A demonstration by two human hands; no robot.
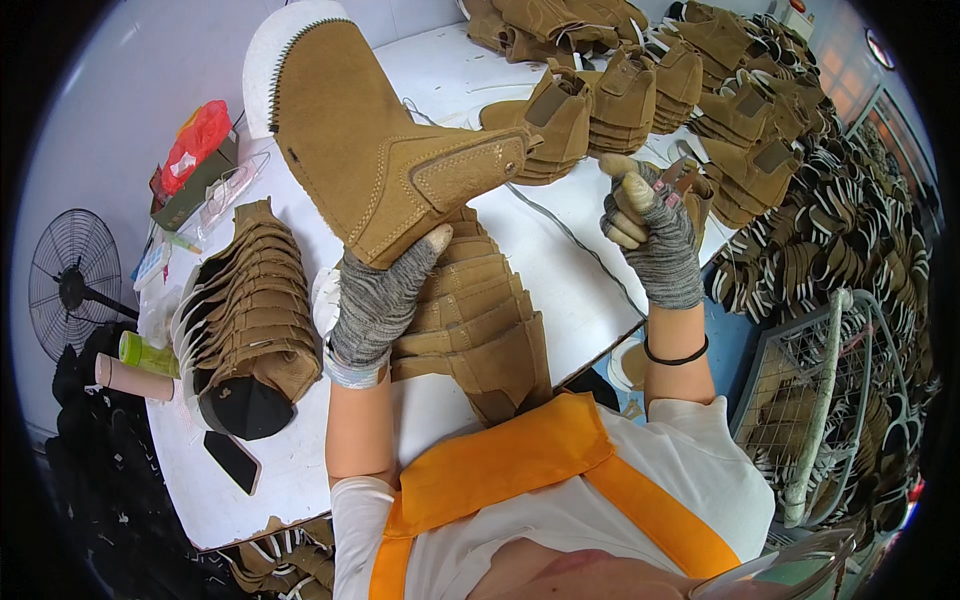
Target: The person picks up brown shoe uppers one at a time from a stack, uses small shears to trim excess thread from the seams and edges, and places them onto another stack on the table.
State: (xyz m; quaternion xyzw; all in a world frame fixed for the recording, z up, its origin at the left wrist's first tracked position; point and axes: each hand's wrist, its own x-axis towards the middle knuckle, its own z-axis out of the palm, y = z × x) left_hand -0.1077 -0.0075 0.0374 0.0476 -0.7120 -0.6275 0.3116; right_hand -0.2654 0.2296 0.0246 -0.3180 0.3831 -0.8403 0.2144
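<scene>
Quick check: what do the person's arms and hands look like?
The left hand and right hand wear mottled grey knit gloves, wrinkled at the wrists; the left cuff has a whitish edge. A thin black band circles the right forearm, and short white sleeves cover the upper arms.

Cannot see most fingers of the left grip [382,303], hidden behind the raised brown boot upper [345,130], nor make out anything thin in the curled right grip [652,225]. Cannot view the whole near stack of uppers [462,318], partly covered by that upper. Cannot follow the white lining [262,72] or far uppers [555,28] past the top edge, nor sort out the dim dark heap [100,490] at left.
</scene>
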